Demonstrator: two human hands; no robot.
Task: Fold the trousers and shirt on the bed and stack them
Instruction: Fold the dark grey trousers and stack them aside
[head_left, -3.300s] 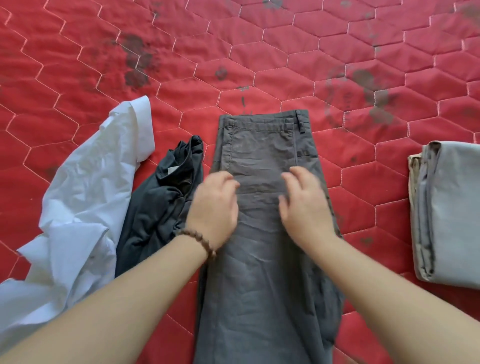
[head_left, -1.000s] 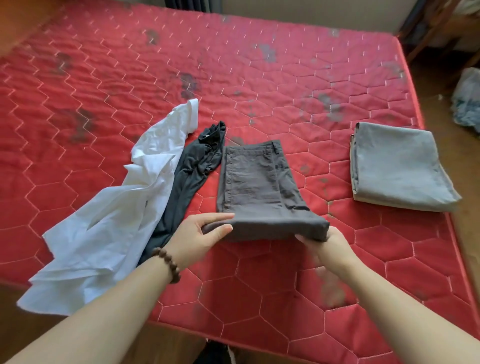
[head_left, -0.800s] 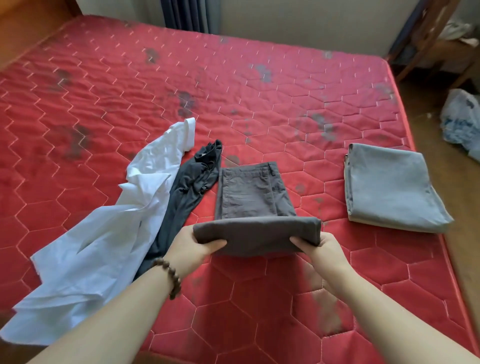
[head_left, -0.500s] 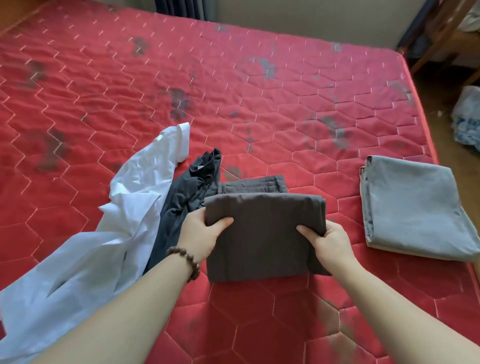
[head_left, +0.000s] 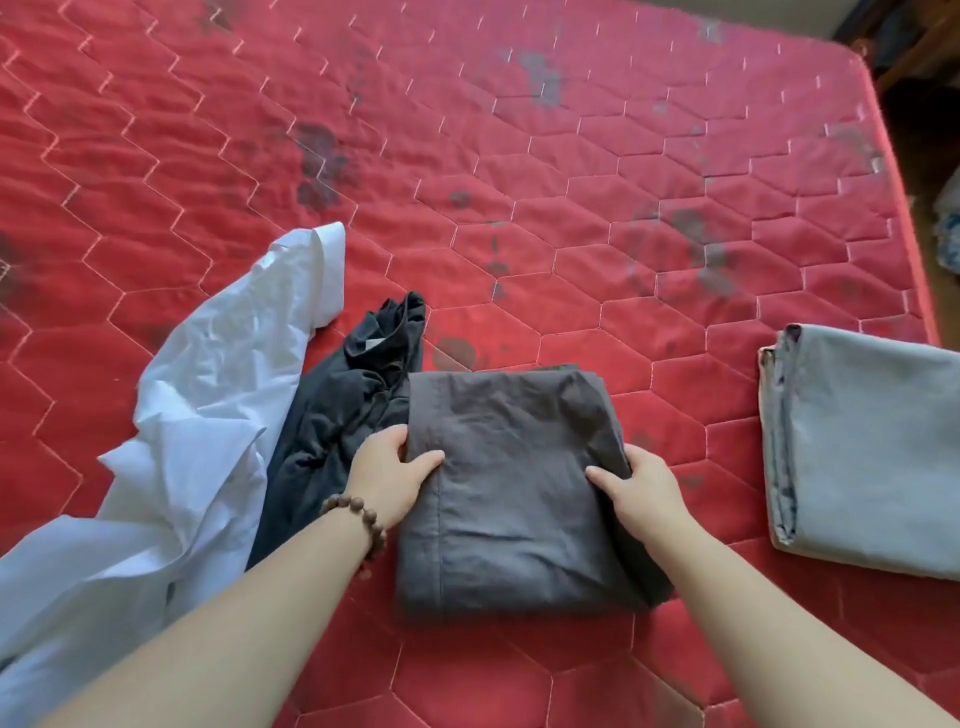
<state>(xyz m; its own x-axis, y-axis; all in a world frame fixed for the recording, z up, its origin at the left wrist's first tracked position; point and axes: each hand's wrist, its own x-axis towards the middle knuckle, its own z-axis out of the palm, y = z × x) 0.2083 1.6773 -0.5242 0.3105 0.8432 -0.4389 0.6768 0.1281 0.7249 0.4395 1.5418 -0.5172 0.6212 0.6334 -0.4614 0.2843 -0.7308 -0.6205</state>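
A head-worn camera looks down on a bed (head_left: 519, 156) covered by a red quilted mattress with hexagon stitching and several dark stains. Near the middle of the picture, close to the viewer, lie the dark grey trousers (head_left: 514, 499), folded into a thick rectangle that rests flat on the mattress.

Both bare hands grip this bundle by its sides. The left hand (head_left: 387, 475) holds the trousers' left edge, thumb pressed on the top layer and the other fingers (head_left: 384, 441) curled around the side. A wooden bead bracelet (head_left: 358, 525) circles that wrist. The right hand (head_left: 641, 491) holds the trousers' right edge the same way, thumb on top, fingers wrapped under the fabric and partly hidden by it.

Touching the left side of the trousers is a crumpled dark charcoal garment (head_left: 337, 436), unfolded, partly beneath the left hand. Farther left of the trousers, overlapping that dark garment, spreads a rumpled white shirt (head_left: 197, 431), which runs down to the picture's lower left corner.

Well to the right of the trousers, apart from them, sits a neatly folded pale grey garment (head_left: 862, 462) near the mattress edge. The red mattress between it and the trousers is bare. Beyond the trousers only stained mattress shows.
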